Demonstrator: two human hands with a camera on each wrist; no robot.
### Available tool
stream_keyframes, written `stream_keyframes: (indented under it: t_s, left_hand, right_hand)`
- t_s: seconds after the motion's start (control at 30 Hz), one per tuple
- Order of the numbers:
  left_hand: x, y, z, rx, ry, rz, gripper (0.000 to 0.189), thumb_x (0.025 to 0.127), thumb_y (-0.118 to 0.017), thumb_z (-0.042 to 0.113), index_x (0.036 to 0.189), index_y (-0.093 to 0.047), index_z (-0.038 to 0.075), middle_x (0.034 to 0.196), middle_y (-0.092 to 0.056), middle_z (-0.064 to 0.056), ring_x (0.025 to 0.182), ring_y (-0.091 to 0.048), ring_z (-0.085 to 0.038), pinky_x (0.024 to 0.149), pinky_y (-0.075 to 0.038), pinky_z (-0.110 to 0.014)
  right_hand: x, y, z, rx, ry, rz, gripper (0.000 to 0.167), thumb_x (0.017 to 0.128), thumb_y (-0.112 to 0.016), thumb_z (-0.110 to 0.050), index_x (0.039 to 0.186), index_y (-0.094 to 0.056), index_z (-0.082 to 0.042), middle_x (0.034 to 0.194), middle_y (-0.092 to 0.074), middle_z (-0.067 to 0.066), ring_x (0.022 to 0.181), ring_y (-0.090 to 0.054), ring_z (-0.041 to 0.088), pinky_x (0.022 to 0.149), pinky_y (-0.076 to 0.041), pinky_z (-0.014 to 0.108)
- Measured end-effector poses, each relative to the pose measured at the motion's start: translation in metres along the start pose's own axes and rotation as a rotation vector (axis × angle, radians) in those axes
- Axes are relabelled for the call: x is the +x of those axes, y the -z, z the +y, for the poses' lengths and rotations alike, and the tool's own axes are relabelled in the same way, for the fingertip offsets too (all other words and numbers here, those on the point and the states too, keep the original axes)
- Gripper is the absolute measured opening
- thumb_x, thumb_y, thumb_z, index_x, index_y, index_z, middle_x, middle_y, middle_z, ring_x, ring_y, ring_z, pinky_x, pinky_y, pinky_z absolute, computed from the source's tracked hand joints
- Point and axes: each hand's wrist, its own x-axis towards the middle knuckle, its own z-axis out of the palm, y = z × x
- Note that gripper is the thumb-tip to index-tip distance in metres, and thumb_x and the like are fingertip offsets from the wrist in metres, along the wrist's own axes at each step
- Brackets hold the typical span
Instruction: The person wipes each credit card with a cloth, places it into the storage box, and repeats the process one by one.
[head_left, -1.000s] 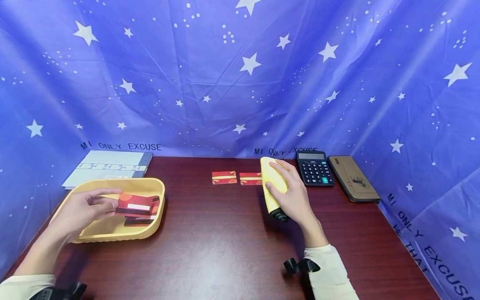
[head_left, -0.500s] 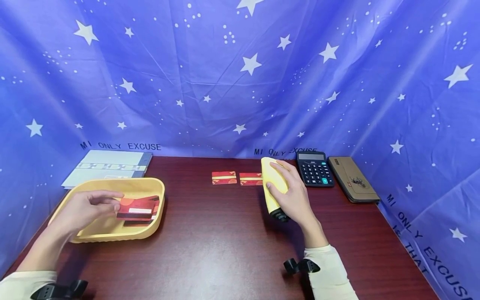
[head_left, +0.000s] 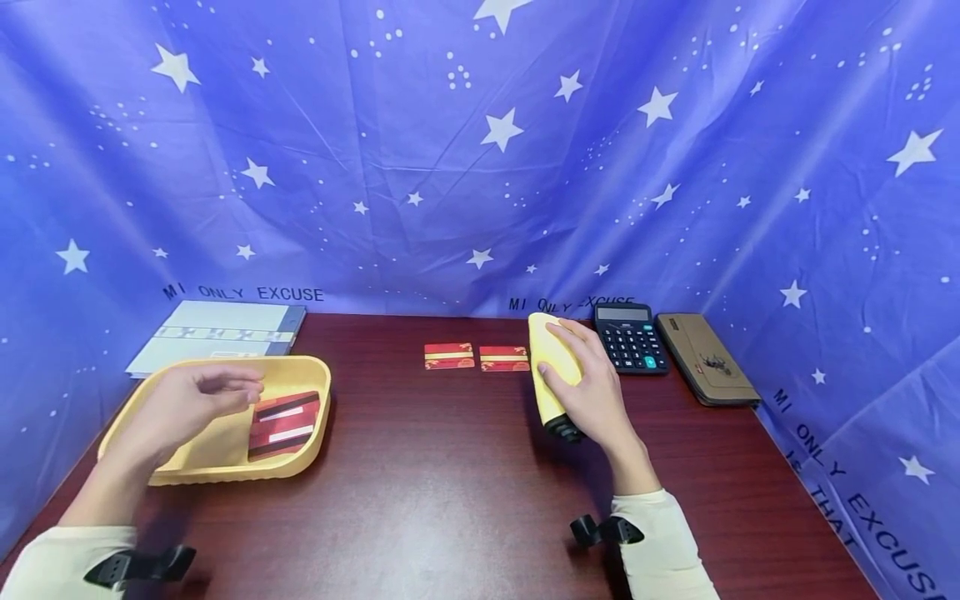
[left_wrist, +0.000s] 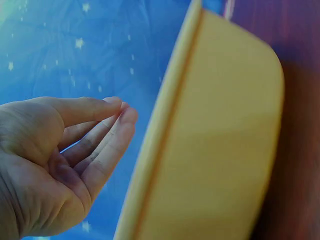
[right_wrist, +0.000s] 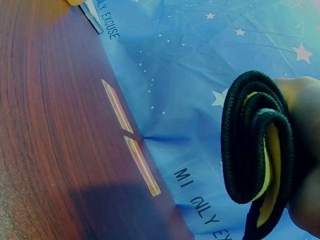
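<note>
In the head view, the left hand (head_left: 176,408) no longer holds the card it had pinched half a second ago; that card appears now to lie in the yellow tray (head_left: 258,471), among the red cards (head_left: 285,425) at its right end, so setting it down looks done. The fingers hang loosely together above the tray, holding nothing. The right hand (head_left: 596,392) grips the folded yellow cloth (head_left: 555,350), which has shifted slightly rightward and bares more of the right-hand table card (head_left: 504,358); the left-hand table card (head_left: 449,356) lies beside it, unmoved. The left hand and forearm hide part of the tray, and because the cards inside overlap, their exact number cannot be told. The right hand covers a corner of the calculator (head_left: 632,337). From the left wrist, thumb and fingertips nearly meet with nothing visible between them; the tray shows only its outer wall, its inside and the cards hidden. From the right wrist, the cloth's black-edged folds block most of the right hand, the two table cards show only at a steep slant, and the tray is cut off at the top.
</note>
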Motion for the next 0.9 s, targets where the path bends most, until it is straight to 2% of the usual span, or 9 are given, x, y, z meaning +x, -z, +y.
stream_keyframes:
  t_s: [0.07, 0.17, 0.23, 0.37, 0.47, 0.67, 0.8, 0.9]
  left_hand:
    - [0.009, -0.007, 0.013, -0.015, -0.024, -0.003, 0.039, 0.096, -0.075, 0.021, 0.128, -0.069, -0.001, 0.104, -0.08, 0.008, 0.09, -0.069, 0.009, 0.077, -0.055, -0.007]
    - [0.022, -0.021, 0.033, -0.09, -0.056, -0.037, 0.038, 0.096, -0.074, 0.016, 0.127, -0.068, -0.003, 0.11, -0.08, -0.008, 0.092, -0.072, 0.003, 0.08, -0.06, -0.011]
    - [0.031, -0.031, 0.047, -0.095, -0.074, -0.049, 0.035, 0.095, -0.075, 0.014, 0.126, -0.07, -0.001, 0.113, -0.078, -0.014, 0.092, -0.072, 0.003, 0.08, -0.061, -0.014]
    - [0.049, -0.049, 0.069, -0.081, -0.095, -0.086, 0.033, 0.093, -0.077, 0.015, 0.125, -0.072, 0.006, 0.115, -0.077, -0.014, 0.094, -0.072, 0.0, 0.081, -0.061, -0.016]
    - [0.066, -0.061, 0.083, -0.078, -0.12, -0.11, 0.033, 0.093, -0.077, 0.015, 0.124, -0.072, 0.007, 0.115, -0.077, -0.013, 0.097, -0.074, -0.007, 0.083, -0.061, -0.016]
    - [0.106, -0.088, 0.101, -0.06, -0.162, -0.123, 0.035, 0.09, -0.078, 0.01, 0.123, -0.073, 0.004, 0.114, -0.077, -0.015, 0.097, -0.076, -0.019, 0.081, -0.06, -0.017]
    - [0.128, -0.107, 0.105, -0.095, -0.151, -0.144, 0.04, 0.088, -0.079, 0.007, 0.126, -0.071, 0.001, 0.118, -0.075, -0.02, 0.101, -0.075, -0.024, 0.08, -0.059, -0.016]
    - [0.139, -0.121, 0.107, -0.124, -0.139, -0.171, 0.045, 0.086, -0.079, 0.005, 0.129, -0.068, -0.002, 0.122, -0.072, -0.023, 0.105, -0.073, -0.028, 0.08, -0.058, -0.017]
  right_hand:
    - [0.0, 0.002, 0.001, 0.004, -0.005, 0.004, 0.057, 0.087, -0.08, -0.013, 0.141, -0.064, -0.018, 0.15, -0.054, 0.006, 0.137, -0.051, 0.028, 0.107, -0.047, 0.048]
    - [-0.001, 0.004, 0.002, 0.008, -0.012, 0.006, 0.057, 0.087, -0.08, -0.013, 0.141, -0.064, -0.019, 0.15, -0.054, 0.006, 0.137, -0.052, 0.029, 0.107, -0.046, 0.048]
    - [0.0, 0.005, 0.003, 0.006, -0.015, 0.007, 0.057, 0.087, -0.08, -0.014, 0.141, -0.064, -0.019, 0.15, -0.054, 0.006, 0.136, -0.052, 0.029, 0.106, -0.046, 0.048]
    - [0.001, 0.005, 0.004, 0.003, -0.014, 0.012, 0.056, 0.087, -0.08, -0.015, 0.141, -0.064, -0.019, 0.15, -0.054, 0.007, 0.136, -0.052, 0.03, 0.105, -0.047, 0.047]
    - [0.002, 0.005, 0.005, 0.006, -0.012, 0.017, 0.057, 0.087, -0.08, -0.014, 0.141, -0.064, -0.019, 0.15, -0.055, 0.008, 0.136, -0.052, 0.03, 0.105, -0.047, 0.045]
    - [0.001, 0.006, 0.007, 0.01, -0.008, 0.028, 0.057, 0.086, -0.08, -0.013, 0.14, -0.064, -0.018, 0.149, -0.055, 0.008, 0.136, -0.052, 0.029, 0.105, -0.046, 0.044]
    - [0.001, 0.007, 0.008, 0.009, -0.015, 0.027, 0.057, 0.087, -0.08, -0.014, 0.141, -0.064, -0.018, 0.149, -0.055, 0.008, 0.136, -0.052, 0.029, 0.104, -0.047, 0.044]
    - [0.001, 0.008, 0.008, 0.008, -0.026, 0.023, 0.057, 0.087, -0.08, -0.014, 0.141, -0.064, -0.019, 0.149, -0.055, 0.007, 0.136, -0.052, 0.029, 0.103, -0.047, 0.043]
